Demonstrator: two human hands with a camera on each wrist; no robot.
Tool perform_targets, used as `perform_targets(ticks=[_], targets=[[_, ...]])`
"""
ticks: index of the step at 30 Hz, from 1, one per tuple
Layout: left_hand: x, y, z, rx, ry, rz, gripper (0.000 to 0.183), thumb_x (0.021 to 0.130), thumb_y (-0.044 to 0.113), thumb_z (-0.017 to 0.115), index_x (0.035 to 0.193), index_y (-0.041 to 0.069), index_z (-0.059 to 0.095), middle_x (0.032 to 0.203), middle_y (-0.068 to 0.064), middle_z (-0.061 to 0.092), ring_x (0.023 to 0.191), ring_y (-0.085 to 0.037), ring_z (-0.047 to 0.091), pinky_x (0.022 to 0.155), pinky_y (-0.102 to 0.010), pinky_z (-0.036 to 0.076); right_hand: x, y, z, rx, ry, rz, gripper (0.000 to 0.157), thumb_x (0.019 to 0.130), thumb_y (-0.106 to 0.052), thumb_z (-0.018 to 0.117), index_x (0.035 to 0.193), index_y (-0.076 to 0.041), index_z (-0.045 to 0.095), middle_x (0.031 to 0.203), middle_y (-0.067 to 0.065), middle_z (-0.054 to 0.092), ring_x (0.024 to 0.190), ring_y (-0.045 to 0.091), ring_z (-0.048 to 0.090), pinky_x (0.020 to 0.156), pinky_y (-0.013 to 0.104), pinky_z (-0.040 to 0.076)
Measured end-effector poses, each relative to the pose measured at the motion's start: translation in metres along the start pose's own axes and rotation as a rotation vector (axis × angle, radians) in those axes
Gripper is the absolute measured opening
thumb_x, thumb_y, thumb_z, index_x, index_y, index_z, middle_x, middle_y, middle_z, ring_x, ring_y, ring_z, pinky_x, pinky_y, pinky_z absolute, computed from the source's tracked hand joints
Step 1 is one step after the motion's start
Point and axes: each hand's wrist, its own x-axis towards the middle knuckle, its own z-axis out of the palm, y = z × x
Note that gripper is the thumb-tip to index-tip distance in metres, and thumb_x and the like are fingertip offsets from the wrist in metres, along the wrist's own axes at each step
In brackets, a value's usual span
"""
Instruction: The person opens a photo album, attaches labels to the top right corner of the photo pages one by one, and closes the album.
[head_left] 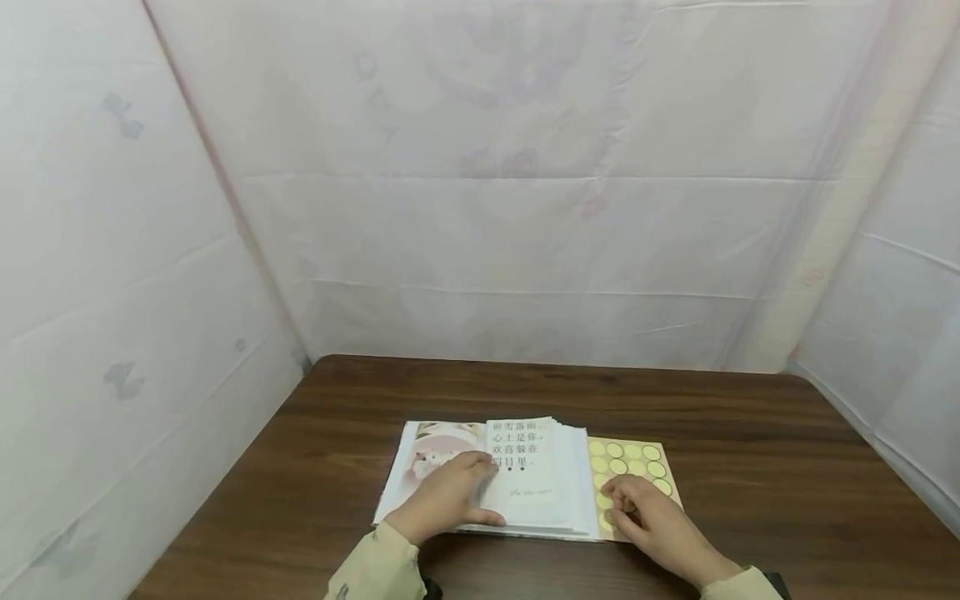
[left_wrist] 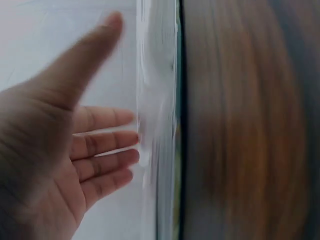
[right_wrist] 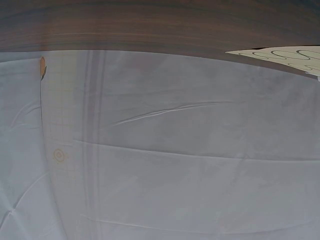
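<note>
A book (head_left: 577, 483) lies open on the table, a picture of a decorated cake (head_left: 435, 454) on its left page and a small card with printed Chinese characters (head_left: 525, 492) on its right. My left hand (head_left: 447, 492) is over the book, fingers extended across the middle and thumb near the lower edge. In the left wrist view, the same hand (left_wrist: 75, 145) has its thumb spread from the fingers, beside the page edges. Just right of the book is a sheet of round yellow stickers (head_left: 633, 452). Over its lower part, my right hand (head_left: 660, 521) has loosely bent fingers, thumb apart from the index finger.
The dark wooden table (head_left: 315, 492) has its far edge against pale hanging fabric (head_left: 465, 250). More fabric walls stand at the left (head_left: 97, 275) and right. In the right wrist view, a corner of the sticker sheet (right_wrist: 280, 54) shows; my right hand does not.
</note>
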Motion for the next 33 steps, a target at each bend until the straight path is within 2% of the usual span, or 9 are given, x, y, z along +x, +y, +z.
perform_targets(ticks=[5, 13, 19, 26, 29, 33], targets=[[0.002, 0.011, 0.003, 0.047, -0.023, -0.013, 0.068, 0.069, 0.051, 0.079, 0.117, 0.005, 0.066, 0.126, -0.01, 0.062, 0.115, -0.025, 0.061, 0.1, -0.035, 0.049, -0.003, 0.0, -0.004, 0.016, -0.003, 0.011, 0.032, 0.083, -0.01, 0.07, 0.076, -0.027, 0.044, 0.101, -0.005, 0.066, 0.089, 0.007, 0.06, 0.064, 0.018, 0.049], [0.009, 0.021, 0.006, 0.042, -0.034, -0.022, 0.069, 0.069, 0.051, 0.079, 0.118, 0.005, 0.066, 0.127, -0.01, 0.062, 0.116, -0.025, 0.061, 0.1, -0.035, 0.049, -0.008, 0.007, -0.014, 0.058, -0.015, -0.014, 0.029, 0.084, -0.013, 0.071, 0.077, -0.026, 0.046, 0.103, -0.004, 0.066, 0.09, 0.007, 0.06, 0.063, 0.019, 0.049], [0.019, 0.026, 0.011, 0.042, -0.03, -0.002, 0.069, 0.069, 0.053, 0.078, 0.117, 0.005, 0.067, 0.126, -0.009, 0.063, 0.115, -0.024, 0.061, 0.1, -0.033, 0.049, -0.01, 0.022, -0.022, 0.169, -0.042, -0.005, 0.027, 0.085, -0.012, 0.071, 0.076, -0.025, 0.049, 0.1, -0.001, 0.067, 0.092, 0.002, 0.06, 0.066, 0.021, 0.052], [0.025, 0.031, 0.014, 0.05, -0.03, -0.009, 0.066, 0.069, 0.052, 0.078, 0.115, 0.006, 0.068, 0.123, -0.008, 0.064, 0.113, -0.023, 0.062, 0.099, -0.032, 0.049, -0.006, 0.03, -0.028, 0.27, -0.108, 0.014, 0.019, 0.089, -0.017, 0.068, 0.079, -0.022, 0.052, 0.1, 0.003, 0.068, 0.094, 0.004, 0.061, 0.067, 0.021, 0.052], [0.027, 0.031, 0.016, 0.051, -0.011, -0.009, 0.065, 0.068, 0.052, 0.079, 0.113, 0.006, 0.069, 0.121, -0.007, 0.065, 0.11, -0.023, 0.062, 0.098, -0.032, 0.05, -0.001, 0.03, -0.033, 0.311, -0.124, 0.033, 0.017, 0.089, -0.016, 0.067, 0.081, -0.02, 0.053, 0.102, 0.009, 0.068, 0.087, 0.001, 0.06, 0.064, 0.021, 0.052], [0.031, 0.032, 0.019, 0.055, 0.005, -0.003, 0.064, 0.067, 0.053, 0.078, 0.112, 0.007, 0.069, 0.12, -0.007, 0.066, 0.109, -0.023, 0.063, 0.097, -0.032, 0.05, 0.009, 0.029, -0.04, 0.399, -0.19, 0.096, 0.007, 0.091, -0.018, 0.063, 0.087, -0.015, 0.058, 0.106, 0.015, 0.066, 0.076, -0.001, 0.056, 0.056, 0.022, 0.052]])
